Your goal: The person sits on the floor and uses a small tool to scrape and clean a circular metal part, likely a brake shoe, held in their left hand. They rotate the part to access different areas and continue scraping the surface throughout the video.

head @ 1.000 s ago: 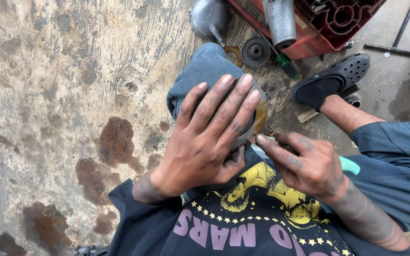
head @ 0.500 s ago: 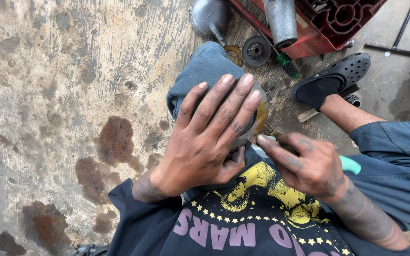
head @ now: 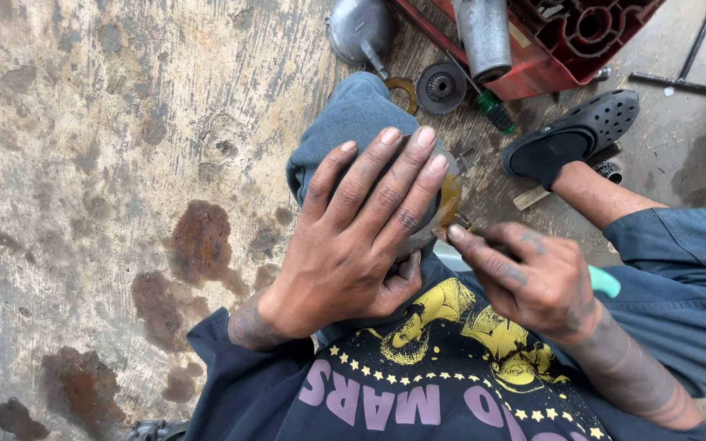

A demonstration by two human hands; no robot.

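My left hand (head: 361,229) lies flat, fingers spread, over a round metal part (head: 449,196) with a rusty amber rim that rests on my knee. The hand hides most of the part. My right hand (head: 529,282) grips a tool with a teal handle (head: 604,282). Its forefinger runs along the shaft, and the tip touches the part's right edge. The tool's tip is hidden by the finger.
A red tool case (head: 565,37) with a grey cylinder (head: 482,33) lies at the top. Near it on the stained concrete floor (head: 108,163) are a grey metal housing (head: 359,31), a black disc (head: 440,88), a green-handled screwdriver (head: 493,110) and a metal rod (head: 680,77). My foot wears a black clog (head: 574,135).
My right hand has shifted slightly up and to the right along the part's edge. The left hand has stayed in place.
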